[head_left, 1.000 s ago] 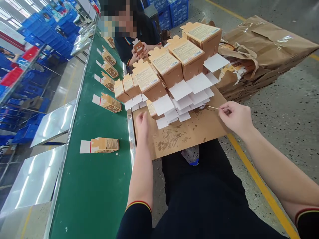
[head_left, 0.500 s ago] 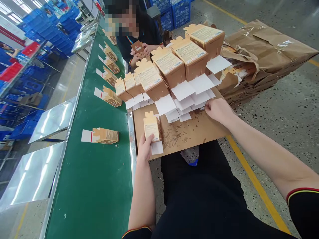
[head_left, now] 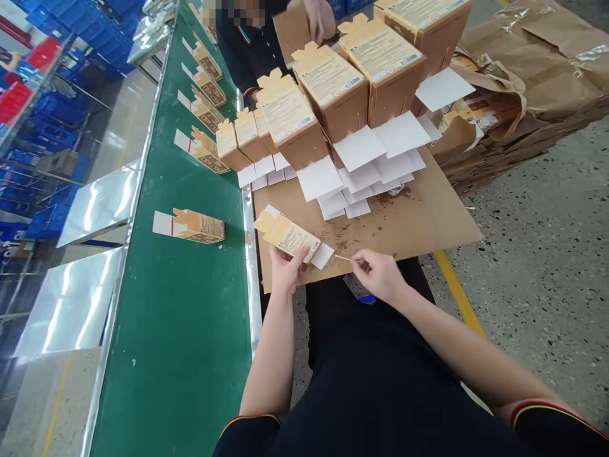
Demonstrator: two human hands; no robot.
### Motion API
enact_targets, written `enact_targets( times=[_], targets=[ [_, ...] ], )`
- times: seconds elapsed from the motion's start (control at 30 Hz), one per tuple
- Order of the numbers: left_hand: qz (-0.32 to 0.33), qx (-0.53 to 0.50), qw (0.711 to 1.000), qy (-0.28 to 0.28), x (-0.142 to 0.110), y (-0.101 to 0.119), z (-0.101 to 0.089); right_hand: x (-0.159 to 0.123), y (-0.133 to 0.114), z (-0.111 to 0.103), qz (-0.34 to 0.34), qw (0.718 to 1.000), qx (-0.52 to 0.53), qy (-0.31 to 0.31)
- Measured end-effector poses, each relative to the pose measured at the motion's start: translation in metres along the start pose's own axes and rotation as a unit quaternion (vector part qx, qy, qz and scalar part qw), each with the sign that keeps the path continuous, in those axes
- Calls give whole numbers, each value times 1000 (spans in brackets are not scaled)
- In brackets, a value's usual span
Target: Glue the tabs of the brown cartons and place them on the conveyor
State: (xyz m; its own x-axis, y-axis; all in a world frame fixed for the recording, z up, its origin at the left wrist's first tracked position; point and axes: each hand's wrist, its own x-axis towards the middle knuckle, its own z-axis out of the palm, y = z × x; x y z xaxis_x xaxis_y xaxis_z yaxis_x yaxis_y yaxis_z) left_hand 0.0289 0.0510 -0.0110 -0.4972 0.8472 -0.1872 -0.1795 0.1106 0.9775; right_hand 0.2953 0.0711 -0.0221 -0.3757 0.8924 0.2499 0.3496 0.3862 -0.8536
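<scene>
My left hand (head_left: 286, 271) is closed round a small tan carton (head_left: 289, 233), which lies tilted above the cardboard sheet (head_left: 428, 222). Its notched flaps point up and left, and a white flap sticks out at its lower right end. To the right of it, my right hand (head_left: 379, 274) pinches a thin pale stick (head_left: 341, 258), perhaps a swab, whose tip points at the white flap without clearly touching it. Dark wet smears mark the cardboard around them. Behind, a small clear dish (head_left: 396, 188) shows partly beneath the white flaps of the stacked cartons (head_left: 333, 82).
Several open cartons (head_left: 200, 225) lie spaced along the green belt (head_left: 181, 355), which has a metal edge. Across from me, a co-worker's hand (head_left: 316, 19) holds brown cardboard. A big paper-wrapped bundle (head_left: 547, 70) stands at the right.
My left hand took a carton from beside the stack and tilted it. My right hand moved the stick to the dish, then back towards the carton. Cartons on the belt shifted up the view.
</scene>
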Motion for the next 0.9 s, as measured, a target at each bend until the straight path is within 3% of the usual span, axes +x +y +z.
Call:
enact_targets(
  times=[0.1,0.2,0.3,0.6,0.73,0.9],
  targets=[
    [7,18,1000,-6,-2,-2,-1,0,2,33,-27,999,-14,-34],
    [15,26,999,-12,-5,-2,-1,3,6,41,-43,997,-38,-59],
    [24,30,999,-8,-8,-3,1,8,10,33,-37,997,-48,-48],
    [68,152,986,26,-28,-16,11,3,15,-14,38,996,4,80],
    [98,186,977,47,-34,-24,12,-9,7,-26,70,994,7,85],
    [93,182,978,47,-34,-30,16,-17,-3,-26,91,993,19,73]
  ],
)
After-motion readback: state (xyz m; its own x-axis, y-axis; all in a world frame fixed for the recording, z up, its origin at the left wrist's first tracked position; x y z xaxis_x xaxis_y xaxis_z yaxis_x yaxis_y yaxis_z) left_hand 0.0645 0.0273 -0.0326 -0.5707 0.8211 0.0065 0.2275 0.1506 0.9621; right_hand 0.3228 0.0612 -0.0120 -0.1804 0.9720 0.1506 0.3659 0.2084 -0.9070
